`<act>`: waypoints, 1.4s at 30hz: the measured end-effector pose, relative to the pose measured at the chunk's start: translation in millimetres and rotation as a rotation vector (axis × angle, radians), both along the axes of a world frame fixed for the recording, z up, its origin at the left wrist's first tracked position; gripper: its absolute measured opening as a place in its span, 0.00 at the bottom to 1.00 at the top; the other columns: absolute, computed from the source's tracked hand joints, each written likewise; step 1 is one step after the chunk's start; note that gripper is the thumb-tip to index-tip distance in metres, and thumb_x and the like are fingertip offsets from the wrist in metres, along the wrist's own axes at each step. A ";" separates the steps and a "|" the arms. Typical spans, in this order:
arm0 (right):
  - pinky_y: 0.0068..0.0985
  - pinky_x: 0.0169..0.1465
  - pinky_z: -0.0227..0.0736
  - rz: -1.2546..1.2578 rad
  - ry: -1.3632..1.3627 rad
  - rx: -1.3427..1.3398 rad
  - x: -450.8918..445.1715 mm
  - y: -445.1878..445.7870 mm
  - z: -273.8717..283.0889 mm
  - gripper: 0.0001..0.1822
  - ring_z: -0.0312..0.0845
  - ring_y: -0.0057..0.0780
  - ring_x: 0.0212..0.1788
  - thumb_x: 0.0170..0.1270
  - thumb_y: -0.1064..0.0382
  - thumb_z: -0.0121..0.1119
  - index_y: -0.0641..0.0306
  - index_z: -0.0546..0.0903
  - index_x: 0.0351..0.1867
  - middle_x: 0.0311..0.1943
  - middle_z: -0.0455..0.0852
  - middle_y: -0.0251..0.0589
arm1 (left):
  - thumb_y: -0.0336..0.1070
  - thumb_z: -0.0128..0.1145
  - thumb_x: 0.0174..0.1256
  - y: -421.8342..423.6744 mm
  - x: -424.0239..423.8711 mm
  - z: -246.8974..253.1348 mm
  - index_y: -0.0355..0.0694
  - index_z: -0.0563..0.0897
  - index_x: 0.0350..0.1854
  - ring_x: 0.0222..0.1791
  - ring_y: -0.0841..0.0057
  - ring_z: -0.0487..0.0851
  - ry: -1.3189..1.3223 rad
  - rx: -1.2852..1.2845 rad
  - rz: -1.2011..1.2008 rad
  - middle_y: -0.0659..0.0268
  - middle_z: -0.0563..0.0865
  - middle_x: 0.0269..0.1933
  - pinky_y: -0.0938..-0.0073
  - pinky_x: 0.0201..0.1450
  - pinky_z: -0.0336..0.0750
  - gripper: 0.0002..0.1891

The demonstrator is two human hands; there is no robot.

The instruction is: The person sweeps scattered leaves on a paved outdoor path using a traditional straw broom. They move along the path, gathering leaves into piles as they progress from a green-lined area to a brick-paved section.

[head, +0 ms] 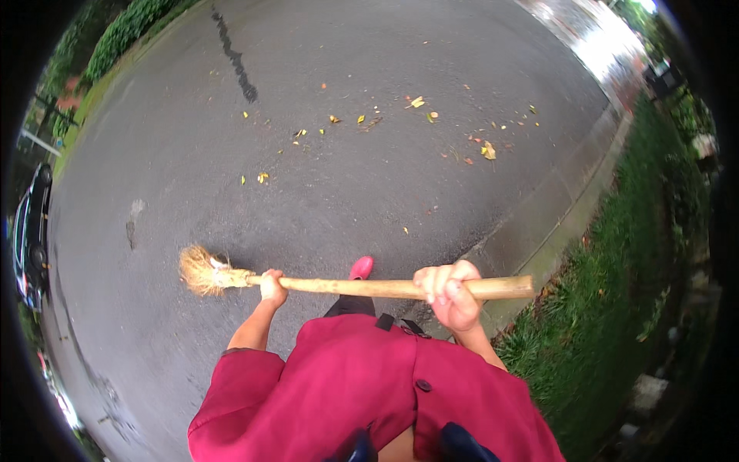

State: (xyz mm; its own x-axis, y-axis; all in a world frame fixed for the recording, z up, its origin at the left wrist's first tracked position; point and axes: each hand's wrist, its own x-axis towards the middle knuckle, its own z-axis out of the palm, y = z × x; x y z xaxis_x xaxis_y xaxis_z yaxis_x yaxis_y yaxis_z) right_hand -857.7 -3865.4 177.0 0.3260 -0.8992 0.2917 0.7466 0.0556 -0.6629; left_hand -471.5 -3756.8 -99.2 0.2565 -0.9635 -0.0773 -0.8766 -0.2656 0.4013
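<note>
A broom with a pale wooden handle lies across the view in front of my body. Its straw bristle head points left, above the asphalt. My left hand is wrapped around the handle close to the bristles. Farther along, my right hand grips it near the thick butt end at the right. Scattered yellow and brown leaves lie on the road, among them a larger leaf and a yellow one. One pink shoe shows below the handle.
A concrete curb runs along the right, with a grass strip beyond it. Dark asphalt spreads ahead and left. A dark car stands at the far left. Hedges line the upper left, and wet, bright paving lies upper right.
</note>
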 end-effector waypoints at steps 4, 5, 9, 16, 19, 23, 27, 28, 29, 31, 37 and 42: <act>0.33 0.37 0.65 -0.254 0.108 0.065 -30.2 -39.7 29.0 0.10 0.61 0.21 0.17 0.62 0.63 0.48 0.53 0.63 0.24 0.14 0.65 0.27 | 0.30 0.57 0.38 -82.7 -59.4 4.1 0.42 0.77 0.18 0.33 0.55 0.76 0.116 -0.122 -0.138 0.57 0.79 0.26 0.59 0.36 0.69 0.03; 0.27 0.32 0.63 -0.365 0.202 0.079 -50.6 -38.1 44.1 0.10 0.57 0.18 0.16 0.63 0.61 0.47 0.52 0.63 0.23 0.13 0.62 0.25 | 0.33 0.58 0.38 -109.2 -88.2 8.9 0.43 0.77 0.17 0.31 0.57 0.77 0.179 -0.253 -0.176 0.59 0.78 0.24 0.59 0.36 0.69 0.03; 0.20 0.33 0.55 -0.873 0.459 0.024 -98.2 28.3 126.3 0.14 0.48 0.15 0.17 0.67 0.59 0.45 0.52 0.60 0.22 0.13 0.55 0.23 | 0.37 0.58 0.36 -219.9 -238.4 35.3 0.47 0.76 0.12 0.27 0.62 0.75 0.411 -0.410 -0.468 0.63 0.76 0.19 0.62 0.33 0.68 0.05; 0.26 0.34 0.55 -1.213 0.602 -0.287 -66.2 15.9 172.2 0.14 0.59 0.17 0.19 0.62 0.65 0.47 0.51 0.63 0.18 0.12 0.62 0.25 | 0.31 0.57 0.43 -387.2 -378.5 124.5 0.47 0.81 0.26 0.43 0.67 0.76 0.508 -0.287 -0.948 0.66 0.78 0.31 0.62 0.54 0.66 0.05; 0.25 0.34 0.56 -1.237 0.593 -0.421 -96.2 15.5 179.2 0.15 0.60 0.17 0.20 0.63 0.65 0.47 0.51 0.62 0.17 0.12 0.61 0.25 | 0.32 0.59 0.41 -399.4 -406.5 169.0 0.48 0.81 0.22 0.41 0.68 0.77 0.482 -0.333 -0.998 0.66 0.79 0.28 0.66 0.50 0.67 0.03; 0.20 0.35 0.55 -1.072 0.322 -0.389 -181.5 41.0 182.2 0.15 0.52 0.15 0.16 0.59 0.63 0.51 0.52 0.59 0.19 0.11 0.59 0.23 | 0.31 0.61 0.36 -378.8 -383.1 206.6 0.46 0.78 0.23 0.37 0.66 0.76 0.359 -0.304 -1.064 0.66 0.78 0.28 0.65 0.43 0.67 0.08; 0.19 0.28 0.56 -1.026 0.027 -0.216 -218.9 -30.1 116.2 0.11 0.53 0.14 0.13 0.55 0.68 0.53 0.50 0.64 0.22 0.11 0.62 0.21 | 0.33 0.61 0.37 -357.9 -293.4 177.0 0.44 0.78 0.25 0.38 0.63 0.76 0.101 -0.179 -0.886 0.63 0.78 0.29 0.61 0.43 0.69 0.09; 0.20 0.27 0.54 -0.985 0.068 -0.206 -215.0 -55.4 96.8 0.08 0.54 0.17 0.14 0.54 0.69 0.53 0.53 0.67 0.26 0.12 0.61 0.22 | 0.34 0.60 0.39 -357.2 -266.8 168.5 0.42 0.78 0.23 0.37 0.61 0.77 0.087 -0.116 -0.849 0.60 0.79 0.30 0.59 0.44 0.70 0.07; 0.22 0.27 0.53 -0.979 0.108 -0.149 -194.9 -86.7 80.4 0.05 0.53 0.19 0.15 0.56 0.69 0.51 0.56 0.69 0.32 0.12 0.60 0.24 | 0.34 0.60 0.39 -357.1 -236.2 152.6 0.42 0.78 0.23 0.37 0.60 0.77 0.071 -0.071 -0.790 0.59 0.79 0.30 0.60 0.43 0.70 0.07; 0.30 0.27 0.56 -0.691 0.070 -0.026 -144.0 -153.5 52.8 0.03 0.55 0.22 0.16 0.61 0.65 0.46 0.59 0.69 0.34 0.14 0.64 0.28 | 0.33 0.59 0.39 -350.0 -159.4 105.6 0.42 0.80 0.25 0.39 0.58 0.77 0.029 0.036 -0.545 0.58 0.80 0.30 0.60 0.45 0.71 0.07; 0.35 0.38 0.64 -0.049 -0.020 -0.037 27.3 -320.2 9.7 0.10 0.66 0.27 0.22 0.61 0.67 0.49 0.58 0.63 0.22 0.15 0.68 0.33 | 0.31 0.59 0.42 -342.2 22.7 24.6 0.41 0.79 0.23 0.37 0.55 0.77 -0.078 0.136 -0.073 0.55 0.80 0.29 0.59 0.42 0.71 0.04; 0.35 0.37 0.63 -0.103 0.036 0.000 41.7 -396.3 18.6 0.10 0.63 0.26 0.19 0.61 0.66 0.49 0.56 0.63 0.23 0.14 0.66 0.32 | 0.30 0.58 0.40 -410.8 19.3 22.9 0.44 0.78 0.21 0.35 0.56 0.77 -0.004 0.004 -0.059 0.57 0.79 0.27 0.57 0.39 0.70 0.03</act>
